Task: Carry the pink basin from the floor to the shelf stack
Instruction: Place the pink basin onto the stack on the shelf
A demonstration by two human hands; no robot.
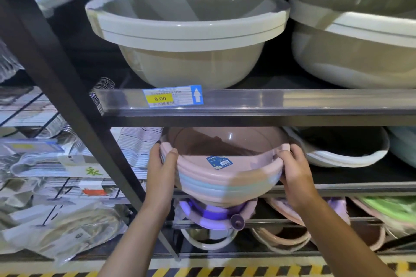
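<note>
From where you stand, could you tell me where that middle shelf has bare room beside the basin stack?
Both hands, left hand and right hand, grip the pink basin on its stack. A dark bare strip of shelf lies right of the stack, in front of the white basin. To the left, the slanted post and packaged goods crowd close.

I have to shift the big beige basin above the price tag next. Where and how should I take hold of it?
Probably by the wide rolled rim of the beige basin, one hand on each side from the front, as the left hand and right hand now hold the pink basin. The rim overhangs the sloping wall, giving fingers purchase underneath.
</note>
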